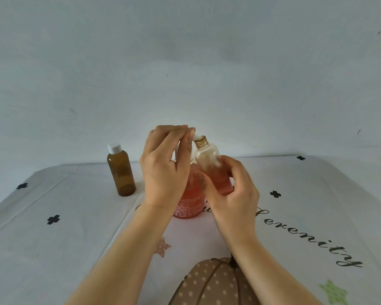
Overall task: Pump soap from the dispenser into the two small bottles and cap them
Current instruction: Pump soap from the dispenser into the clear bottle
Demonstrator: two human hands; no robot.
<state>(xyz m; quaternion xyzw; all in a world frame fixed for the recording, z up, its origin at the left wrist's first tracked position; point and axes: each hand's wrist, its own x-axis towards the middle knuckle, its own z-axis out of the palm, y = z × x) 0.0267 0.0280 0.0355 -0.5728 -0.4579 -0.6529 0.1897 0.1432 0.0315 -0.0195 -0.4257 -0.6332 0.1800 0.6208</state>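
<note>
My right hand [231,190] grips a small clear bottle [209,159] with a gold threaded neck, tilted towards the pump; orange soap fills its lower part. My left hand [165,164] rests with curled fingers on the head of the orange soap dispenser [188,205], whose white nozzle [197,136] meets the bottle's mouth. Most of the dispenser's top is hidden behind my left hand. A small amber bottle [121,172] with a white cap stands upright to the left, apart from both hands.
The table wears a white cloth [75,227] printed with black clovers, stars, a dotted pumpkin [211,282] and cursive lettering. A plain pale wall rises right behind the table's far edge.
</note>
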